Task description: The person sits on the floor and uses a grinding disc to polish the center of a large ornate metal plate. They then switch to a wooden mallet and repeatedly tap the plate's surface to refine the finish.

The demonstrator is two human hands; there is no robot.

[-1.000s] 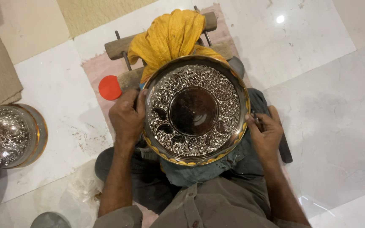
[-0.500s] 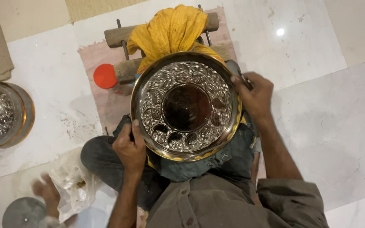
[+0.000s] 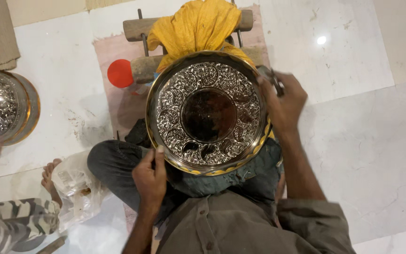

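Embossed silver plate (image 3: 208,113) with a dark round centre and gold rim sits over the person's lap, tilted face-up to the camera. Left hand (image 3: 150,176) grips its lower-left rim, thumb on the face, fingers closed around the edge. Right hand (image 3: 283,101) clamps the upper-right rim and also holds a small metal tool (image 3: 273,80), blurred. Yellow cloth (image 3: 196,26) drapes a wooden stand (image 3: 139,28) just behind the plate. Red lid (image 3: 120,73) on the floor left of it. Second silver plate (image 3: 3,106) lies well apart at left. Plastic bag (image 3: 76,183) near the knee; another person's camouflage sleeve (image 3: 15,221) at lower left.
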